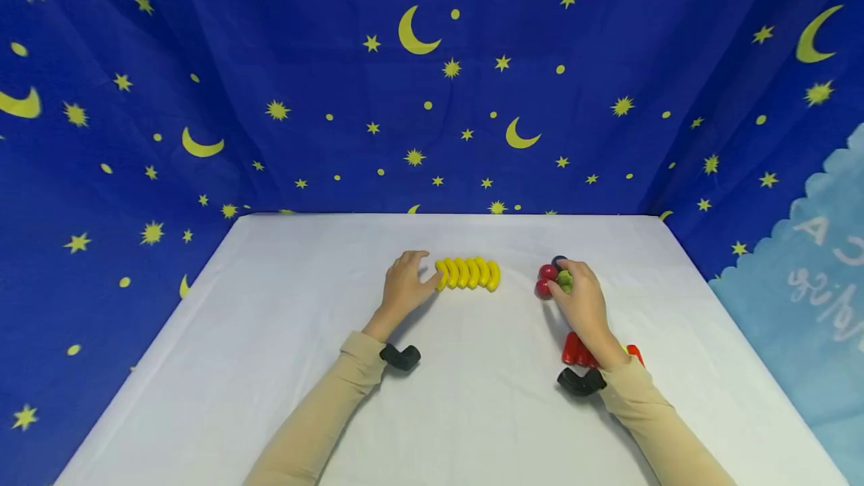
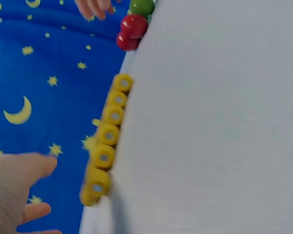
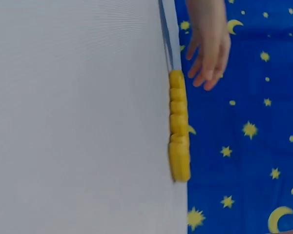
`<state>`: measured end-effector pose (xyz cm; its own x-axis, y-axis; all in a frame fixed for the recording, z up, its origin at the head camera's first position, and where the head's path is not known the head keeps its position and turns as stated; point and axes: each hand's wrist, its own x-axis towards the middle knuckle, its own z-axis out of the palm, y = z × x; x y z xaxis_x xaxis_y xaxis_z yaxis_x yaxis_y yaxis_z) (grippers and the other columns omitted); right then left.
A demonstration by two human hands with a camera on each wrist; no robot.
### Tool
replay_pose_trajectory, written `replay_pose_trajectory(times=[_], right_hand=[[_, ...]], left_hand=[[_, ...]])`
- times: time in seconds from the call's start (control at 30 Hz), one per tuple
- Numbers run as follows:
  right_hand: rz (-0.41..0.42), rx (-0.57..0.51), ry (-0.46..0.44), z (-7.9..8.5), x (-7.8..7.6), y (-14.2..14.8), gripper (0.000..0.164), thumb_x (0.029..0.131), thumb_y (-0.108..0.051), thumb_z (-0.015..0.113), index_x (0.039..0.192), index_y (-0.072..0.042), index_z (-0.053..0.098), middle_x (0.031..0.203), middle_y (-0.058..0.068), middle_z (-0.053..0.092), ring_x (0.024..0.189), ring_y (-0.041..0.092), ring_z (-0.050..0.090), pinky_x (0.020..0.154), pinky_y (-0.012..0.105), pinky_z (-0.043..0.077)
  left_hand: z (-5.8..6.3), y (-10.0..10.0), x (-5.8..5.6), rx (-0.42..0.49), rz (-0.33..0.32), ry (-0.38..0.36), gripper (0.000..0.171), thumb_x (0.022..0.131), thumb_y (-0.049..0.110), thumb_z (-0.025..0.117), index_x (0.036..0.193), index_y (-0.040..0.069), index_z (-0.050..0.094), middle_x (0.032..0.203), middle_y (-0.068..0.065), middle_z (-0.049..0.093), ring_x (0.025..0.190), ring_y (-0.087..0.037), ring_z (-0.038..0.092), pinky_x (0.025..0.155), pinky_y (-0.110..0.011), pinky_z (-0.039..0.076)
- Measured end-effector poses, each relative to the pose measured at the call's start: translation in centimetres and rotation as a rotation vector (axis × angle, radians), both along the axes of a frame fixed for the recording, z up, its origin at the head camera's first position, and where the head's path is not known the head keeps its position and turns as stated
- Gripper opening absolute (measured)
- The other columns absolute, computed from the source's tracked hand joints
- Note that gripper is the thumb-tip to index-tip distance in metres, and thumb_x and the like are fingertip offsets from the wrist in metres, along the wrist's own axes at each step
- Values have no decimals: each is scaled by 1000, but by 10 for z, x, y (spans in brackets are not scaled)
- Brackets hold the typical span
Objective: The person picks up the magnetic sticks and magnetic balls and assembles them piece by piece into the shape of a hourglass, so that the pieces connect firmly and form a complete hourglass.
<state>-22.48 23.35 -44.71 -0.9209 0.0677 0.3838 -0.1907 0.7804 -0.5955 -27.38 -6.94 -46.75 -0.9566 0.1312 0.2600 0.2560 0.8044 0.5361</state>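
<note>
Several small yellow toy bananas lie side by side in a row on the white table. My left hand hovers by the row's left end, fingers spread, holding nothing. Both wrist views show a gap between that hand and the bananas. To the right sits a cluster of round toy fruits: two red ones, green ones and a dark blue one. Over this cluster is my right hand, partly hiding it. In the left wrist view its fingers appear apart from the fruits.
Red elongated pieces lie below my right wrist, partly covered by it. Another red piece, with a bit of yellow-green beside it, shows past the forearm. A blue star-patterned curtain stands behind the white table.
</note>
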Motion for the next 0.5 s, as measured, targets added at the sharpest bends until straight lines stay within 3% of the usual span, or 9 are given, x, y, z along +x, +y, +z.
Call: replay_pose_trajectory(times=[0.23,0.5], right_hand=[[-22,-82,-16,-14,4,13,40,80,0,67,118,9,57,112,27,59,104,42,57,93,53,46],[-44,25,-82,-16,4,15,46,78,0,65,122,7,56,113,26,60,102,40,57,91,53,46]], left_hand=[[-21,2,-3,32,-7,74,53,75,45,75,110,6,66,116,-17,62,106,-35,58,90,-49,46],[-27,0,-4,66,-14,111,28,76,35,78,85,9,73,111,-14,64,107,-33,58,92,-48,45]])
